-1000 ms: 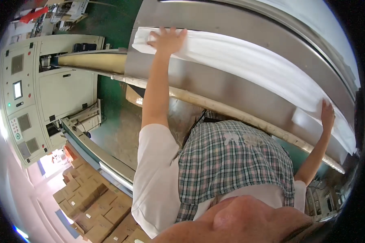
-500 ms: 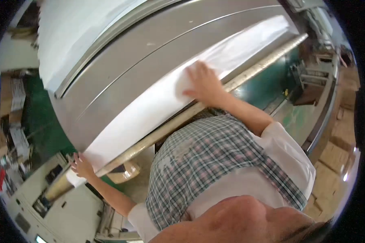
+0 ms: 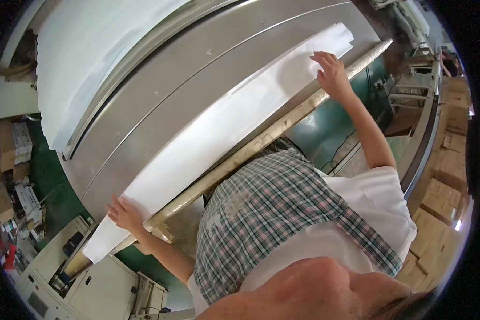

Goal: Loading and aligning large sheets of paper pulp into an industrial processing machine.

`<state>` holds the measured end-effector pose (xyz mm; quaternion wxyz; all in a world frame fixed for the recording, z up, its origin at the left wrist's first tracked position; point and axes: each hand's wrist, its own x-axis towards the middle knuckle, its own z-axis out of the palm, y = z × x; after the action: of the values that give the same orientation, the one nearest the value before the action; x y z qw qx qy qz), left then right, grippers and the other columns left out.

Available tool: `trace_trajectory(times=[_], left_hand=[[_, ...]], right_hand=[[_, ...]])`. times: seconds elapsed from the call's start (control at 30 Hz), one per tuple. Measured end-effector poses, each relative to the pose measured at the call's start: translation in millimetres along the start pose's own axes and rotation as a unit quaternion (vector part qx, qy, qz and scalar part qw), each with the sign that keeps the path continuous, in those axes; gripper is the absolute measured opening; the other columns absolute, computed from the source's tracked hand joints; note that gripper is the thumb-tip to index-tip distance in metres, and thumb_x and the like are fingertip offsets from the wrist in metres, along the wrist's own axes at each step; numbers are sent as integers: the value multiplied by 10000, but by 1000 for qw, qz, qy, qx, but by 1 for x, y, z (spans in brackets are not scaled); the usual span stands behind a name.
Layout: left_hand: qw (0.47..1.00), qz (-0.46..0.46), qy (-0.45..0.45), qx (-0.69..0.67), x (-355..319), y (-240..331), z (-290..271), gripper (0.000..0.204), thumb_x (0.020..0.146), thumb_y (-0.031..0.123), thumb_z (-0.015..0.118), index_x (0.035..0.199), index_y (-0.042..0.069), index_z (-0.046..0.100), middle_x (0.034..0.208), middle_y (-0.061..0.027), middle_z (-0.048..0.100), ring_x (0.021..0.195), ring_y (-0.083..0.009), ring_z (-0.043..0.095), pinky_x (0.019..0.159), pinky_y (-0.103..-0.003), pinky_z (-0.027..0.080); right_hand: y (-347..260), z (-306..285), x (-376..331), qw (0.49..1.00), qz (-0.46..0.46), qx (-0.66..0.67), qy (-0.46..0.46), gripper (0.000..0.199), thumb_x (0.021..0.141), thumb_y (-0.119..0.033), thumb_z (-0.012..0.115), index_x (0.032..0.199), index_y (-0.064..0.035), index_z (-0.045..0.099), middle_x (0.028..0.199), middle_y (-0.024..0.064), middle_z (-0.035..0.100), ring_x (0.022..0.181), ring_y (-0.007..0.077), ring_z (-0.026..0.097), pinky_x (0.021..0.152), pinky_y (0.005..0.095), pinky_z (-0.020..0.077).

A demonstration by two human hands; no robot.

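Note:
A long, flat white strip of folded sheet, fabric or paper (image 3: 213,133), lies along the near side of a grey metal table (image 3: 181,98). My left hand (image 3: 125,214) rests at the strip's left part with its fingers apart, and the strip's end hangs out past it. Near the far right end, my right hand (image 3: 333,74) is held over the strip, fingers spread and slightly bent, with nothing gripped. I cannot tell whether its fingertips touch the sheet. Along the table's near edge, between my body and the strip, runs a roller wrapped in shiny tan film (image 3: 261,140).
Beyond a metal bar (image 3: 128,61), a large white sheet (image 3: 85,64) covers the far left. A pale machine cabinet (image 3: 98,290) stands at lower left. Stacked cardboard boxes (image 3: 437,202) line the right side. Cartons (image 3: 18,141) sit on the left above green floor.
My right hand has moved right along the strip toward its far end. My left hand has shifted slightly inward from the left end. The strip appears flatter and a little farther left.

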<state>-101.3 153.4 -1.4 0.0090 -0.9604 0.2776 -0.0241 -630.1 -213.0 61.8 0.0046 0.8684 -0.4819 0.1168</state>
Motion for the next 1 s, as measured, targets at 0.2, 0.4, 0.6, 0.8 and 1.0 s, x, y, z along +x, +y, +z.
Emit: trace_trajectory(times=[0.2,0.4,0.6,0.8,1.0], left_hand=[[998,-39,-41,17,-6,34,9,484,870,530,271,1266,283,402,1367,-94,298,1249,-392,220,939,-582,223],[996,-73,-47,22,-4,34,10,497,867,549,253,1259,285,407,1366,-60,309,1262,-372,204,955,-584,192],[994,-87,-60,11,0,36,13,514,867,558,237,1271,282,393,1373,-77,294,1263,-372,205,948,-587,212],[996,-75,-49,-1,-15,70,2,508,870,548,248,1281,283,384,1372,-108,286,1258,-377,216,934,-587,233],[991,-67,-67,89,-25,95,6,457,878,504,288,1252,281,425,1345,-101,336,1243,-368,250,945,-552,254]], right_hand=[[66,21,21,998,-33,49,21,243,700,-7,541,938,-42,570,1016,90,566,984,285,511,793,367,439],[73,-20,38,982,-31,165,86,140,697,25,544,829,-16,568,958,94,585,911,267,549,738,344,469],[127,5,7,997,-33,61,-45,144,746,-77,509,884,-61,545,1010,108,564,1018,282,496,777,394,444],[162,-24,26,994,23,20,-107,230,774,-73,487,984,-53,577,1078,132,556,1088,298,458,860,410,403],[174,58,61,987,-43,-115,-106,338,870,-162,441,1184,-36,453,1232,196,431,1172,330,378,973,393,309]])
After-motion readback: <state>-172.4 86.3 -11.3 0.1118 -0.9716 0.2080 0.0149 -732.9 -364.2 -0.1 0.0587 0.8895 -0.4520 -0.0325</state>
